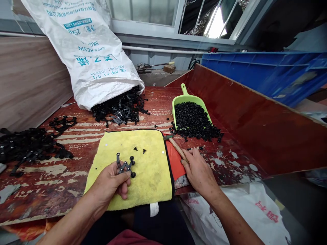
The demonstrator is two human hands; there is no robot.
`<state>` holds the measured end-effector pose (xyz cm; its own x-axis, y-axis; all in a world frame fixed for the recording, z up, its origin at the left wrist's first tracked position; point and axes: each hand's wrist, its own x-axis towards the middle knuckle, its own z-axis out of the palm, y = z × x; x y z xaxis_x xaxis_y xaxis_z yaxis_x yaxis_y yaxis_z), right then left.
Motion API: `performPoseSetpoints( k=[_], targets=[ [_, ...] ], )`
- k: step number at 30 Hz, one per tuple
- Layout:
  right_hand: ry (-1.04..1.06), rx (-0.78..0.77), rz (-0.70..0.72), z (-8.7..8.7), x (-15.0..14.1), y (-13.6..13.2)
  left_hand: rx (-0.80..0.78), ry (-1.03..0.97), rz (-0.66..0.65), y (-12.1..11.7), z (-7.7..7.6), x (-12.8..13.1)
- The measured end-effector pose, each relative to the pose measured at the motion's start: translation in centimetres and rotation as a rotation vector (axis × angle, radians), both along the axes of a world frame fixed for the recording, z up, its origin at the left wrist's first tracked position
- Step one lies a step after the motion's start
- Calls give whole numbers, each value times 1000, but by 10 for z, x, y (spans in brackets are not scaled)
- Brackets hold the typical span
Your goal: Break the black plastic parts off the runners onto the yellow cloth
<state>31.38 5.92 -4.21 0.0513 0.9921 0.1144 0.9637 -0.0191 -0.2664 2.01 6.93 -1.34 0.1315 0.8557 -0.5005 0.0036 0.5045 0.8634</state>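
Observation:
My left hand (114,180) pinches a black jointed plastic linkage (125,167) with small round ends, held over a yellow cloth (145,183). Two small black pegs (140,149) lie on the cloth just beyond it. At the cloth's right edge, my right hand (198,168) has its fingers around the wooden handle of a small hammer (178,148). The hammer's head points away to the left and rests by the cloth's corner. Under the handle shows an orange-red sheet (175,161).
A light-green dustpan (183,90) full of black pegs spills onto the worn red table (84,132). Black linkages (122,107) pour from a white sack (102,61); another heap (33,146) lies left. A wooden side board (237,119) and blue crate (260,71) stand right.

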Motion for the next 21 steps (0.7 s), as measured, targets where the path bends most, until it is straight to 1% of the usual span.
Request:
performPoseSetpoints(
  k=[2, 4, 5, 6, 7, 8, 10, 13, 15, 18, 21],
  targets=[
    [-74, 48, -15, 2, -1, 1, -3, -5, -19, 0, -2, -2],
    [-110, 154, -50, 8, -7, -1, 1, -7, -42, 1, -4, -4],
    [-93, 212, -48, 13, -14, -3, 1, -8, -52, 1, -5, -5],
    [-48, 261, -14, 17, -23, -6, -1, -9, -59, 2, -7, -5],
    [21, 289, 54, 22, -36, -9, -7, -10, -64, 2, -8, -5],
    [111, 290, 159, 26, -50, -11, -13, -10, -59, 1, -8, -5],
    [278, 238, 356, 30, -80, -13, -21, -7, -45, 1, -9, -3],
    [399, 190, 482, 27, -115, -8, -21, 1, -18, 0, -8, -1],
    [432, 175, 537, 21, -127, -2, -42, -6, -17, -1, -5, 0],
    [436, 186, 602, 13, -129, 8, -76, -51, -30, -2, 0, -1],
    [451, 202, 642, 9, -125, 16, -105, -104, 11, -4, 6, -3]
  ],
)
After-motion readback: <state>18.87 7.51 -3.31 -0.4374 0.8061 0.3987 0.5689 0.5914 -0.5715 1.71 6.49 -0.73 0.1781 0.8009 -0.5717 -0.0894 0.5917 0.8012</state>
